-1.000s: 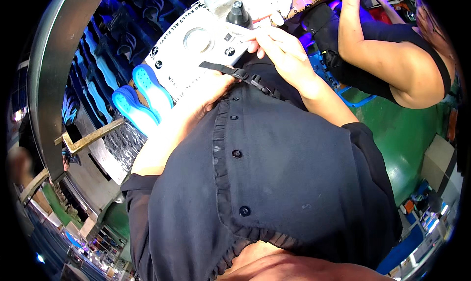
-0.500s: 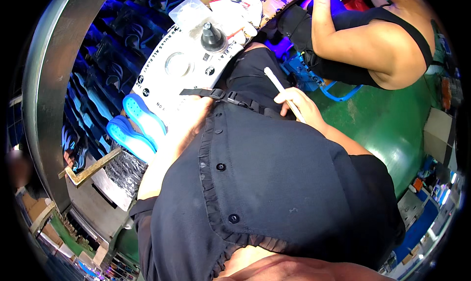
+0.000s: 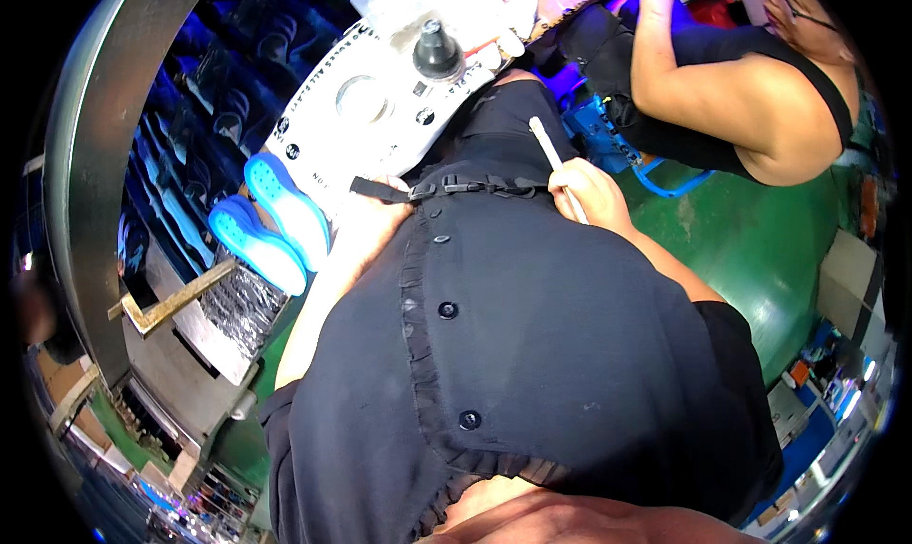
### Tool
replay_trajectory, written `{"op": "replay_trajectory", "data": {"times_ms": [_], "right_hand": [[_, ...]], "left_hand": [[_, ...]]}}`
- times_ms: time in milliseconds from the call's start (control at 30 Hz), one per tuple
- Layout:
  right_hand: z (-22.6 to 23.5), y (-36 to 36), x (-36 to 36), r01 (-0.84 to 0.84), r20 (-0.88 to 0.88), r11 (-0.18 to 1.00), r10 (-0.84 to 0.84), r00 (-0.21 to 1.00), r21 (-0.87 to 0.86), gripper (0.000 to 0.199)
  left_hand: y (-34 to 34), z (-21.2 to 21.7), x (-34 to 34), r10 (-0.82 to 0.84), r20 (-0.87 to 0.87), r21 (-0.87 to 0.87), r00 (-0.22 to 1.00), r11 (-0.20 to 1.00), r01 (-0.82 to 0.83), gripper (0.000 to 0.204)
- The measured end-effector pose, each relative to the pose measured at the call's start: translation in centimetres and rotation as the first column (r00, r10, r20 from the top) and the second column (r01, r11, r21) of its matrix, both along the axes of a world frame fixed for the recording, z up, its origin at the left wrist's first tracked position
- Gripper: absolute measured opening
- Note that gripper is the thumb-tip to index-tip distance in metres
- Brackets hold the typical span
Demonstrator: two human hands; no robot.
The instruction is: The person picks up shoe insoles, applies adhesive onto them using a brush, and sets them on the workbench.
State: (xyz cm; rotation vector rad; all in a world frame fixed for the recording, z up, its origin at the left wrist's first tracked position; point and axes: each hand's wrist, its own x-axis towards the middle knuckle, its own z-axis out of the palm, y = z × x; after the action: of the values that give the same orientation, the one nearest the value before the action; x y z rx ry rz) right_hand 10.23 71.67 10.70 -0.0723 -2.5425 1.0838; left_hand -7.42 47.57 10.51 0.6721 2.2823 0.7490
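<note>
My right hand [image 3: 591,194] is closed around a slim white stick [image 3: 545,143] with a slightly wider, brush-like upper end. It rests by my right hip, beside the black belt with a plastic buckle [image 3: 483,184] at my waist. My left hand [image 3: 383,219] lies against the left side of my waist, under the loose end of the belt strap [image 3: 378,190]; its fingers are mostly hidden. Left of that hand, a pair of blue and white shoe soles [image 3: 274,226] lies side by side at the edge of the white-covered worktop [image 3: 318,150].
On the worktop stand a dark cone-topped container [image 3: 438,52], a round clear dish [image 3: 364,99] and a clear plastic box [image 3: 394,7]. Blue-lit soles [image 3: 185,135] fill racks behind a curved metal frame [image 3: 85,164]. A co-worker [image 3: 750,97] sits at right near a blue stool [image 3: 655,178].
The worktop things and the belt have shifted slightly right in the picture as my view moved. My right hand, still holding the white stick, has come a little closer to the buckle.
</note>
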Motion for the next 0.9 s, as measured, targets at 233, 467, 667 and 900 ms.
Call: {"op": "replay_trajectory", "data": {"times_ms": [233, 467, 667, 900], "right_hand": [[-1.6, 0.2, -4.9, -0.228, -0.051, 0.972, 0.231, 0.972, 0.064, 0.019], [-0.4, 0.3, -5.5, -0.280, 0.073, 0.941, 0.298, 0.952, -0.190, 0.018], [-0.1, -1.5, -8.7, -0.230, -0.100, 0.951, 0.213, 0.972, -0.207, 0.014], [0.2, -6.8, -14.9, -0.274, -0.104, 0.681, 0.281, 0.954, -0.679, 0.010]], "left_hand": [[-7.9, -1.1, 2.3, 0.332, 0.502, 0.006, 0.799, 0.922, -0.387, 0.016], [-13.0, -0.4, 4.2, 0.439, 0.840, 0.020, 0.320, 0.563, -0.826, 0.014], [-14.4, -2.4, 3.3, 0.553, 0.689, 0.007, 0.469, 0.641, -0.767, 0.020], [-16.6, -4.5, -0.1, 0.742, -0.164, 0.298, 0.650, 0.665, -0.685, 0.016]]}}
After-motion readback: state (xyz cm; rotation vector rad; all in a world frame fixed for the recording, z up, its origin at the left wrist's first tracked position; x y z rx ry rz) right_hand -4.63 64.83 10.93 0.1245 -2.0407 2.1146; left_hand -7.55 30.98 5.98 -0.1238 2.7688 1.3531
